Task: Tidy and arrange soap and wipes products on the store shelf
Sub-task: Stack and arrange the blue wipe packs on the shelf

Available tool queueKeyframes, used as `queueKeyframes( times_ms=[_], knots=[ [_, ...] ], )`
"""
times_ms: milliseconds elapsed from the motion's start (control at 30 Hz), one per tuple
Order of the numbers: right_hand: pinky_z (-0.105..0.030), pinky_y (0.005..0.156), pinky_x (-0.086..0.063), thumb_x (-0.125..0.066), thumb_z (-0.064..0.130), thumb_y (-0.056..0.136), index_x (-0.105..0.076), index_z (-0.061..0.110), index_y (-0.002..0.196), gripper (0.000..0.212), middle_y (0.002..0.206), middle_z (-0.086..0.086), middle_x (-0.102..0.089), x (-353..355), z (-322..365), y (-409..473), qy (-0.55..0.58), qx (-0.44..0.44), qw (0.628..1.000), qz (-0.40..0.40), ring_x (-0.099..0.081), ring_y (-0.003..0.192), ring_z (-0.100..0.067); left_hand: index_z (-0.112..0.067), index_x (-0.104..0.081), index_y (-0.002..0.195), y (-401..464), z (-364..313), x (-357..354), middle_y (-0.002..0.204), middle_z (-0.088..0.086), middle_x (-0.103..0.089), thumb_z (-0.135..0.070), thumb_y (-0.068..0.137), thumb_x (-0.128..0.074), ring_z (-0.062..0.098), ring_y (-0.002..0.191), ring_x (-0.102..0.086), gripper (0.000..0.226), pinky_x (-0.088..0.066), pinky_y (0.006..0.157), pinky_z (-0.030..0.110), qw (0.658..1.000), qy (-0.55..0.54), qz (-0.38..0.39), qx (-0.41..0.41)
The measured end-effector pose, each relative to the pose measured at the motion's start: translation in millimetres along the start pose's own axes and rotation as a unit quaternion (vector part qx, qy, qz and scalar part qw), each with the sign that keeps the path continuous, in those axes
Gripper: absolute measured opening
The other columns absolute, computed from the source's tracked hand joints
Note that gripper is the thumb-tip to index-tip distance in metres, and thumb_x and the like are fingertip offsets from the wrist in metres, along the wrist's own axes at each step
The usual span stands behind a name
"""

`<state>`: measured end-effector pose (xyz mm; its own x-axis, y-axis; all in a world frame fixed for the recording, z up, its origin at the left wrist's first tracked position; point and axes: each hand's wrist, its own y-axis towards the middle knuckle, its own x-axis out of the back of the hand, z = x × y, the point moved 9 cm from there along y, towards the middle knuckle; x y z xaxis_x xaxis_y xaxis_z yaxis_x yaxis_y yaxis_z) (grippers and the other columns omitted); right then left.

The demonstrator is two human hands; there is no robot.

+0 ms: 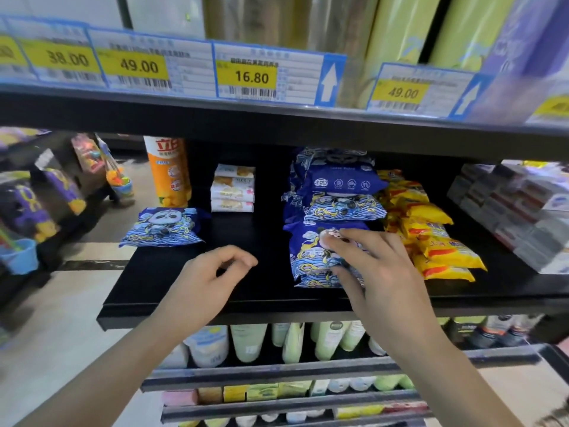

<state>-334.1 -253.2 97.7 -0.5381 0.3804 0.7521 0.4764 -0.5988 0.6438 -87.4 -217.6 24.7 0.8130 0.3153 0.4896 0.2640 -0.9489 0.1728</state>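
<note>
Presently, the right hand (374,266) is laid on the front blue wipes pack (311,257) of a row on the black shelf (172,285); its fingers are spread and bent over the top of the pack, with the thumb pressed against the pack's near edge, so the pack is gripped from above. Behind this pack, further blue packs (338,192) are stacked toward the back of the shelf. The left hand (209,278) is held over a bare part of the shelf, just left of the gripped pack; its fingers are loosely curled and nothing is held in it. A single blue pack with a panda print (163,226) is seen lying flat near the shelf's left edge, well apart from the row. Behind it an orange bottle (169,171) is stood upright, and beside that a small stack of white soap bars (233,192) is placed. Yellow packets (431,229) are lined up just right of the blue row, touching it, and grey boxes (517,211) are stacked at the far right. Yellow price tags (251,77) are fixed along the shelf edge above.
</note>
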Motion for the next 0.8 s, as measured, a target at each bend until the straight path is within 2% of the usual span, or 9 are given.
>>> queueKeyframes(
  times_ms=[100,233,333,400,500,600,667,733,800],
  knots=[
    [-0.033,0.072,-0.058,-0.068,0.022,0.093,-0.067,0.029,0.135,0.043,0.127,0.005,-0.063,2.5,26.1,0.5,0.018,0.028,0.999,-0.017,-0.055,0.113,-0.024,-0.037,-0.079,0.103,0.2,-5.4,-0.5,0.103,-0.011,-0.079,-0.064,0.097,-0.054,0.01,0.091,-0.075,0.038,-0.058,0.095,0.04,0.989,-0.136,0.018,0.06],
    [-0.036,0.07,-0.059,-0.069,0.022,0.094,-0.066,0.03,0.135,0.042,0.131,0.005,-0.061,-7.2,60.3,0.3,0.032,0.057,0.998,-0.022,-0.053,0.116,-0.025,-0.043,-0.079,0.103,-4.8,-9.9,-13.8,0.107,-0.001,-0.081,-0.089,0.064,-0.067,0.02,0.096,-0.078,0.062,-0.065,0.072,0.038,0.948,-0.272,0.11,0.124],
    [-0.036,0.068,-0.059,-0.071,0.021,0.093,-0.064,0.031,0.137,0.046,0.137,0.003,-0.056,-19.6,79.5,-2.0,0.049,0.07,0.996,-0.01,-0.048,0.122,-0.025,-0.026,-0.077,0.113,-8.5,-7.5,-10.5,0.111,0.007,-0.08,-0.071,0.06,-0.088,0.024,0.103,-0.078,0.07,-0.064,0.079,0.04,0.936,-0.315,0.101,0.118],
    [-0.03,0.08,-0.056,-0.077,0.025,0.089,-0.058,0.036,0.14,0.055,0.145,0.004,-0.047,-27.5,85.0,-3.7,0.065,0.069,0.995,0.011,-0.043,0.129,-0.023,-0.022,-0.07,0.122,-11.0,-2.9,-0.1,0.113,0.005,-0.079,-0.057,0.07,-0.087,0.024,0.105,-0.077,0.065,-0.062,0.088,0.045,0.946,-0.301,0.069,0.103],
    [-0.023,0.104,-0.041,-0.082,0.037,0.084,-0.038,0.043,0.152,0.081,0.16,0.008,-0.025,-35.8,81.6,-3.6,0.133,0.035,0.99,0.042,-0.03,0.144,-0.017,-0.027,-0.067,0.122,-14.1,0.1,15.7,0.117,0.002,-0.079,-0.046,0.082,-0.081,0.023,0.109,-0.076,0.047,-0.058,0.095,0.047,0.956,-0.279,0.053,0.074],
    [-0.015,0.107,-0.026,-0.083,0.035,0.082,-0.018,0.055,0.156,0.1,0.166,0.02,-0.005,-42.3,75.3,1.9,0.186,-0.001,0.981,0.051,-0.017,0.15,-0.001,-0.048,-0.071,0.107,-15.9,-0.8,31.7,0.118,-0.001,-0.078,-0.05,0.077,-0.082,0.021,0.11,-0.075,0.032,-0.055,0.099,0.049,0.959,-0.273,0.048,0.054],
    [-0.017,0.103,-0.039,-0.083,0.028,0.084,-0.011,0.063,0.153,0.106,0.165,0.027,0.001,-51.0,73.5,5.8,0.241,-0.025,0.967,0.071,-0.025,0.145,0.008,-0.054,-0.071,0.098,-17.2,0.5,38.2,0.116,-0.004,-0.079,-0.052,0.075,-0.081,0.017,0.108,-0.075,0.025,-0.055,0.1,0.047,0.963,-0.261,0.051,0.044],
    [-0.028,0.1,-0.053,-0.082,0.018,0.086,-0.013,0.068,0.15,0.106,0.162,0.034,-0.002,-62.1,73.5,8.6,0.31,-0.056,0.944,0.097,-0.039,0.142,-0.001,-0.056,-0.071,0.095,-18.7,1.9,42.5,0.112,-0.007,-0.079,-0.046,0.082,-0.081,0.012,0.105,-0.075,0.019,-0.059,0.095,0.04,0.965,-0.255,0.051,0.037],
    [-0.029,0.099,-0.056,-0.08,0.012,0.088,-0.022,0.068,0.148,0.101,0.157,0.037,-0.018,-72.1,75.4,10.0,0.365,-0.074,0.921,0.115,-0.048,0.138,-0.007,-0.056,-0.072,0.092,-20.4,3.0,44.4,0.113,-0.005,-0.079,-0.037,0.088,-0.08,0.012,0.105,-0.076,0.021,-0.063,0.084,0.03,0.963,-0.259,0.06,0.031]
  ],
)
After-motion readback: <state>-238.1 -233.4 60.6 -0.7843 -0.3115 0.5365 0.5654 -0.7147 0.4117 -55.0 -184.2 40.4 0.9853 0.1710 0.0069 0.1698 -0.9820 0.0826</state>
